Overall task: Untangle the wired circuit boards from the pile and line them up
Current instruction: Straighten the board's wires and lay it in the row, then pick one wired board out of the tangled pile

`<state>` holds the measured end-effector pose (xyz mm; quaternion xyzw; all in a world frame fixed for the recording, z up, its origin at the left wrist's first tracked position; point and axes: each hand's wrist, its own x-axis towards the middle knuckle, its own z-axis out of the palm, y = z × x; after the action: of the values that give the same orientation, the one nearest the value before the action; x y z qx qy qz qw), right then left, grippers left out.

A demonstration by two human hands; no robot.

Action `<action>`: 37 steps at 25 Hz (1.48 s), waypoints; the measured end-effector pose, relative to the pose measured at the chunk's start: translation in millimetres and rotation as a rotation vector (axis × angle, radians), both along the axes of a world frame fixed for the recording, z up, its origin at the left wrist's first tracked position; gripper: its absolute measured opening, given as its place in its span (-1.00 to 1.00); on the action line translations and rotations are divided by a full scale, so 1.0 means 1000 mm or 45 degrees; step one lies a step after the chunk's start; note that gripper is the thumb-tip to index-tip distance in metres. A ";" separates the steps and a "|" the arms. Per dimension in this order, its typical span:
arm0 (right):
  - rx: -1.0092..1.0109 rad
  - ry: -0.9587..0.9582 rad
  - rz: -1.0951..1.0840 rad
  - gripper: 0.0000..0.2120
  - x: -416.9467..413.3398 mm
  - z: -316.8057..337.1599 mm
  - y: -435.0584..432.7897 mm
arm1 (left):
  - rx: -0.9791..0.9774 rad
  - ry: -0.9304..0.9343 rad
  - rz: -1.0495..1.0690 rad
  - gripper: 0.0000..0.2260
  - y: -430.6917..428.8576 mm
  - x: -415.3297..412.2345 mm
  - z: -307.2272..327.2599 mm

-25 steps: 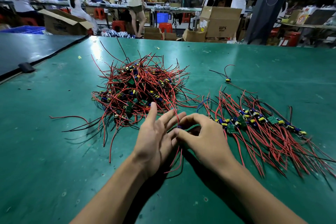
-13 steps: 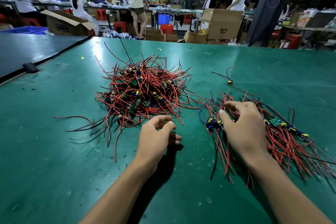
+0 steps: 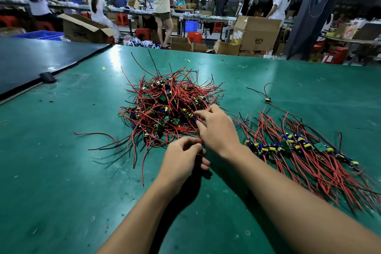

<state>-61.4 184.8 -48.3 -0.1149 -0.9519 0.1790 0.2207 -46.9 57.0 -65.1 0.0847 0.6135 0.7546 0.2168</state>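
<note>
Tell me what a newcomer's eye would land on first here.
First, the tangled pile of red-wired circuit boards at the middle of the green table. To its right lies the lined-up row of boards, wires fanned toward the near edge. The right grip reaches into the pile's near right edge, the left grip just nearer the camera.

Views: one; head-worn, wide-angle
Position: at the person's head, above the near edge of the bench (image 3: 61, 171)
Facing: forward and down; across the bench to the workshop behind
Nearness: close; forearms enter from the bottom edge; left hand (image 3: 181, 163) and right hand (image 3: 218, 130) near mid-frame
Coverage: pile (image 3: 169, 105) centre; lined-up row (image 3: 299, 148) right; bench edges bowed by the lens
</note>
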 end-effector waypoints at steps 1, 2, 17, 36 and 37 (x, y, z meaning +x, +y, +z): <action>0.097 -0.078 0.001 -0.66 -0.012 0.002 0.001 | -0.003 0.006 -0.010 -0.88 -0.001 -0.001 0.000; 0.176 -0.158 -0.004 -0.63 -0.022 0.002 0.002 | -0.004 0.013 -0.019 -0.88 -0.001 -0.002 0.000; 0.312 -0.100 0.023 -0.48 -0.030 -0.016 0.013 | -0.057 0.111 -0.015 -0.87 0.003 0.005 -0.001; -0.397 0.238 -0.109 -0.82 -0.039 0.010 0.011 | -0.055 0.107 -0.018 -0.88 0.001 -0.001 0.000; -0.479 0.303 -0.140 -0.82 -0.036 0.015 0.014 | -0.044 0.096 -0.016 -0.88 0.001 -0.001 0.000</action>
<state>-97.5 198.8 -33.4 -0.1836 -0.8613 0.3532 0.3156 -47.9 57.5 -64.9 0.1132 0.6336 0.7389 0.1996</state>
